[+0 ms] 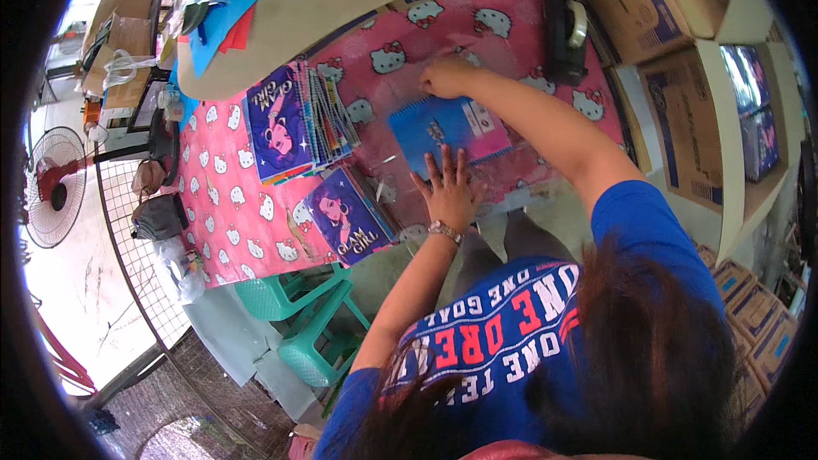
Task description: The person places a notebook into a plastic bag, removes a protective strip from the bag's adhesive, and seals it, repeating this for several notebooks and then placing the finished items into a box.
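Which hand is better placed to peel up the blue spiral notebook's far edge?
Right, probably. The right hand already sits fingers-down at the far edge of the blue spiral notebook; the left hand lies flat on its near edge, pinning it.

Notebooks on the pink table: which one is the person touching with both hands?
The blue spiral notebook in the middle. The left hand presses its near edge and the right hand its far corner; the purple cartoon-girl notebooks lie untouched to the left.

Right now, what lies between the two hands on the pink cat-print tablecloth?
In the head view, a blue spiral-bound notebook lies between the left hand and right hand; both touch it.
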